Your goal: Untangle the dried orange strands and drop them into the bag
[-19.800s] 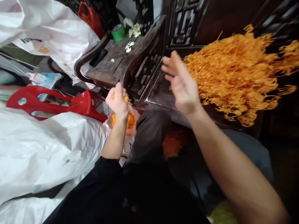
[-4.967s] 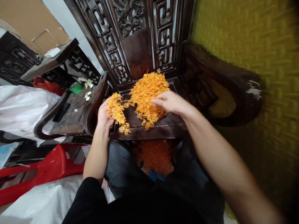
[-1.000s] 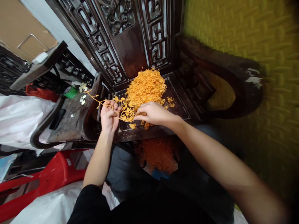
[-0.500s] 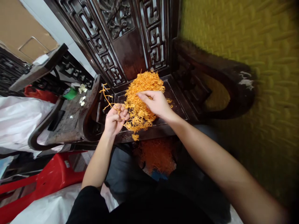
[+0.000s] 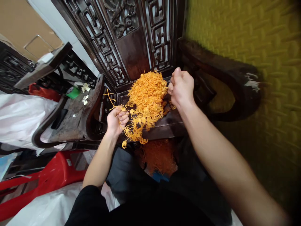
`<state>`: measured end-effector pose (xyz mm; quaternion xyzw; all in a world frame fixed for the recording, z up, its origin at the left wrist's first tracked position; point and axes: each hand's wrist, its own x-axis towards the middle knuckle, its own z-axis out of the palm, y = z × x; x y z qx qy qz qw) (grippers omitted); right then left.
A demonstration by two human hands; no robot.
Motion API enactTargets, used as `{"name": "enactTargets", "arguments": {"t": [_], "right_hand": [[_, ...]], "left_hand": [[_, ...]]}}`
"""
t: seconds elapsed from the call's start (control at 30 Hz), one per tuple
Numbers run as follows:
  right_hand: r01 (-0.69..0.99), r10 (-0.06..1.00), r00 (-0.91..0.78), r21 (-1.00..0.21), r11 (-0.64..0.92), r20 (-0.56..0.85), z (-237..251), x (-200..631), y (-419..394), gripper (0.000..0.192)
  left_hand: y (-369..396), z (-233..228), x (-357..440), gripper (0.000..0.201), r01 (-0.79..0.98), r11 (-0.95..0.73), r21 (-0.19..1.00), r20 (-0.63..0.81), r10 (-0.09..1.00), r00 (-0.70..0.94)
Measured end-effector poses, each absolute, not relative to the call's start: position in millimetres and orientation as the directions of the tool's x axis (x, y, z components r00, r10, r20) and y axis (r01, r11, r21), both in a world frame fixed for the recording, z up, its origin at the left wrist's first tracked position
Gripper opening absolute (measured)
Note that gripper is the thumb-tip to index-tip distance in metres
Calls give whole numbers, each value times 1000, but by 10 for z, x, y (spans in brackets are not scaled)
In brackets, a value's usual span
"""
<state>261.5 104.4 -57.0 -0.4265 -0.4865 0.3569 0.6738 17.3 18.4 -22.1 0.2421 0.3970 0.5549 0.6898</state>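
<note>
A heap of thin, branching orange pieces (image 5: 148, 92), plastic-looking, lies on the seat of a dark carved wooden chair (image 5: 164, 125). At the heap's left front, my left hand (image 5: 117, 120) is closed around an orange branched strand (image 5: 110, 98). One end of the strand sticks up past the thumb side, and more orange bits hang by the fingers over the seat's front edge. My right hand (image 5: 182, 88) is raised just right of the heap, with its fingers curled in. Whatever those fingers may hold is hidden.
Reddish-orange strands (image 5: 160, 157) lie below the seat between my legs. To the left are a side table (image 5: 68, 121) with pale flower-like pieces (image 5: 85, 94) and a green roll (image 5: 73, 92), a red plastic stool (image 5: 54, 171) and white sacks (image 5: 23, 117). The curved armrest (image 5: 244, 88) is on the right.
My right hand has moved from above the heap to its right side, and its fingers have curled in. My left hand stays nearly in place, turned slightly, still gripping the orange strand.
</note>
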Motion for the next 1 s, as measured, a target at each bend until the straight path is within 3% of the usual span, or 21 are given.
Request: {"name": "enactTargets", "arguments": {"t": [0.1,0.2,0.3,0.37,0.47,0.6,0.67,0.8,0.87,0.93,1.0], "right_hand": [[33,923,3,-923,384,384,-501,2607,868,57],[213,862,-351,-865,454,366,-486,2383,591,53],[242,770,-471,-777,582,430,-522,2145,432,33],[196,755,-396,-755,626,523,-539,2030,392,27],[47,823,-83,-822,567,562,-521,1963,418,38],[-292,876,411,-874,389,253,-483,2262,718,45],[-422,862,489,-829,366,132,-490,2534,918,43],[-368,944,291,-893,260,156,-536,2777,971,27],[-244,970,112,-940,237,215,-547,2667,803,32],[-57,937,-104,-943,328,333,-540,2498,606,34],[136,845,-309,-860,493,435,-535,2354,451,31]], "left_hand": [[193,-266,159,19,-537,312,784,-309,946,99],[187,-316,237,16,-458,319,830,-302,947,112],[160,-320,335,12,-387,282,878,-265,959,96],[144,-284,392,13,-371,280,886,-260,960,103],[148,-207,454,16,-395,275,877,-247,961,121],[214,-187,371,21,-417,286,863,-278,957,81],[251,-209,244,24,-429,308,849,-310,948,67],[279,-218,61,26,-468,255,846,-256,965,61],[267,-210,74,24,-456,253,853,-249,966,69],[249,-207,127,23,-452,264,852,-264,962,65],[238,-210,179,24,-472,273,838,-283,958,50]]}}
